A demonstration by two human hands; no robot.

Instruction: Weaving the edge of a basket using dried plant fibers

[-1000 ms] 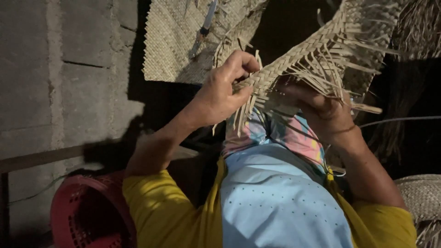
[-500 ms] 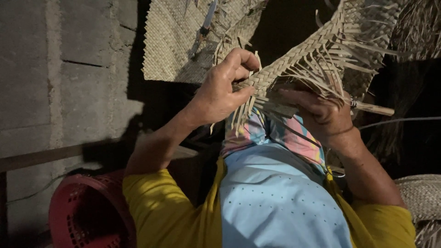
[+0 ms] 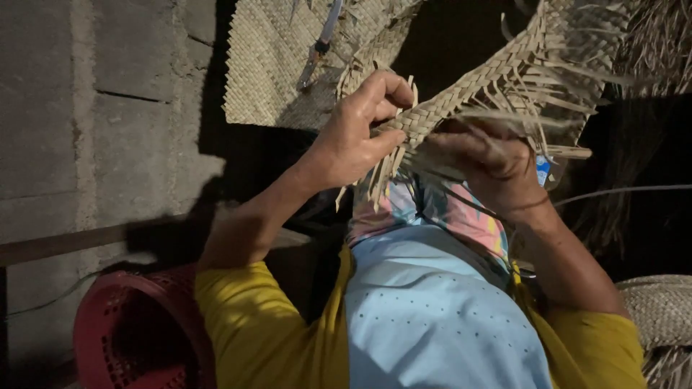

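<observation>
The left hand has its grip closed on the plaited edge of a half-woven palm-leaf mat, thumb and fingers pinching the braid so the weave stays tight, loose strip ends hanging below. The right hand sits just beside it under the same edge, its grip narrow around loose strips, fingers partly blurred. The mat is held up above the lap, with a red plastic basket on the floor at lower left and a finished mat with a small knife beyond.

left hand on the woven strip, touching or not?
Touching. The head view shows the left hand pinching the woven strip, thumb and fingers closed on its frayed end.
</observation>
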